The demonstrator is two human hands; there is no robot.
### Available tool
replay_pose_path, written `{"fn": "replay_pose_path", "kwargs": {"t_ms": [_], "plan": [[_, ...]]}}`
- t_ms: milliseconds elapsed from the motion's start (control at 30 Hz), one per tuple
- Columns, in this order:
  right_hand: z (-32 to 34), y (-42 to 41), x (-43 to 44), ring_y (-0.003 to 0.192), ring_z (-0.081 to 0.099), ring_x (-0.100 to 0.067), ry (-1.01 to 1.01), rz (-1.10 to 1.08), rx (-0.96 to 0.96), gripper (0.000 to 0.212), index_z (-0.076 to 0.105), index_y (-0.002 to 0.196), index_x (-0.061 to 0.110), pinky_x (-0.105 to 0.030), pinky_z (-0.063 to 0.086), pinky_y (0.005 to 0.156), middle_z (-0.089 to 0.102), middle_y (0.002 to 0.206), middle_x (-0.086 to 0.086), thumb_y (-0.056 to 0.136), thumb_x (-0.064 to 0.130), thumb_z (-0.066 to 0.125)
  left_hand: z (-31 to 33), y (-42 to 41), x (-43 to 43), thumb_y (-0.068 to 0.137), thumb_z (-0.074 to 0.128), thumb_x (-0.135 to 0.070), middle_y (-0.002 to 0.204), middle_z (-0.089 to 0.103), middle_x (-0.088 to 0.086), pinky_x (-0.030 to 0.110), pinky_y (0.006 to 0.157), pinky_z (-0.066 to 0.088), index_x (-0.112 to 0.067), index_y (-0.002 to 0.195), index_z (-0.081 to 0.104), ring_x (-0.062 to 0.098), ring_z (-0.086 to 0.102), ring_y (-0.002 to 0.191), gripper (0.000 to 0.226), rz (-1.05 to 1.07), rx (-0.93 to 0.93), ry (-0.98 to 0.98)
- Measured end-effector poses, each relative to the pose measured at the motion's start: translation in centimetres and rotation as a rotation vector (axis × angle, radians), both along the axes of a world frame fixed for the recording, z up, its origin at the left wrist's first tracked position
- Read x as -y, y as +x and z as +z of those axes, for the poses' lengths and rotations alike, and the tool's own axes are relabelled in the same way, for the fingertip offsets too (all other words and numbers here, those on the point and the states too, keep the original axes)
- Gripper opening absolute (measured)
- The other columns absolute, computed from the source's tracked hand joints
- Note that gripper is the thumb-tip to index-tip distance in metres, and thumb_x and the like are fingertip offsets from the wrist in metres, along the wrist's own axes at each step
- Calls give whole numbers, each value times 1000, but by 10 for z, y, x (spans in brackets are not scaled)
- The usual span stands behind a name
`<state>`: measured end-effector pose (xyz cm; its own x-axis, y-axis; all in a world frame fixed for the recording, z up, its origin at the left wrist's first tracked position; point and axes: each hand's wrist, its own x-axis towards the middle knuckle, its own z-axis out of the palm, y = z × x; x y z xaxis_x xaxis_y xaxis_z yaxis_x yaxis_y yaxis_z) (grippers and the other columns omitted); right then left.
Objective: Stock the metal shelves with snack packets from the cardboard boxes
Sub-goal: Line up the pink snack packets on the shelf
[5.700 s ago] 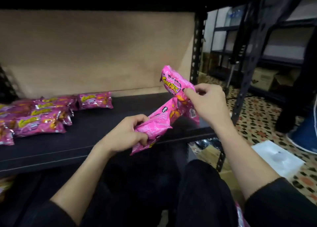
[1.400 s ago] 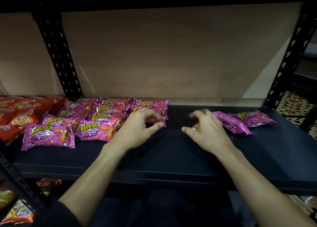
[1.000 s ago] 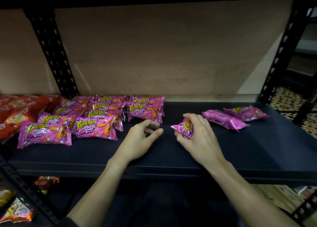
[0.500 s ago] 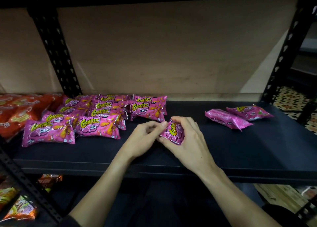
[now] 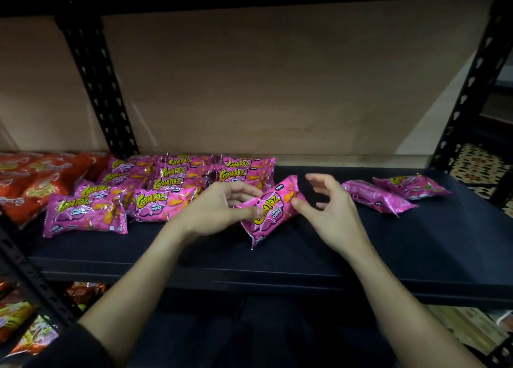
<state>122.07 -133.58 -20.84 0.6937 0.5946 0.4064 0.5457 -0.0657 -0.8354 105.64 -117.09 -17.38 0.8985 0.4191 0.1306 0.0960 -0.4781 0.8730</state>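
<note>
A pink Corntoz snack packet [image 5: 273, 209] lies tilted just above the black metal shelf [image 5: 277, 259], printed side up. My left hand [image 5: 219, 209] pinches its left end between thumb and fingers. My right hand [image 5: 330, 209] is beside the packet's right end with fingers spread loose; only the thumb tip touches the wrapper. Several matching pink packets [image 5: 155, 189] lie in overlapping rows on the shelf to the left. Two more pink packets [image 5: 377, 198] [image 5: 410, 185] lie loose on the right.
Orange snack packets [image 5: 33, 178] fill the far left of the shelf. Black perforated uprights [image 5: 94, 76] [image 5: 472, 84] frame the bay before a brown back board. More packets [image 5: 25, 328] sit on the shelf below. Patterned floor tiles [image 5: 477, 164] show at right.
My right hand brought one packet from the right-hand group to the middle. My left hand took hold of it, the packet turned face up, and my right hand's fingers opened.
</note>
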Motion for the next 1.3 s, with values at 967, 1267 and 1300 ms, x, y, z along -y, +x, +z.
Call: {"fn": "replay_pose_path", "kwargs": {"t_ms": [967, 1267, 1300], "plan": [[0, 0, -68, 80, 68, -16, -102, 93, -325, 15, 72, 75, 14, -29, 54, 81, 74, 81, -5, 75, 5, 84, 36, 11, -79, 82, 78, -27, 109, 68, -9, 20, 89, 42, -20, 113, 67, 6, 61, 104, 34, 145, -242, 681], [-6, 2, -76, 84, 70, -17, -153, 54, -252, 16, 70, 87, 19, -34, 55, 83, 73, 82, -2, 78, 12, 82, 30, 15, -74, 86, 68, -46, 90, 51, -13, 31, 86, 17, -33, 113, 65, 13, 49, 107, 29, 262, -337, 986], [-6, 2, -77, 85, 71, -17, -160, 55, -251, 19, 70, 93, 18, -34, 55, 83, 74, 84, -3, 79, 13, 81, 29, 15, -75, 87, 67, -46, 93, 54, -10, 31, 85, 17, -34, 113, 64, 15, 49, 110, 29, 259, -351, 987]]}}
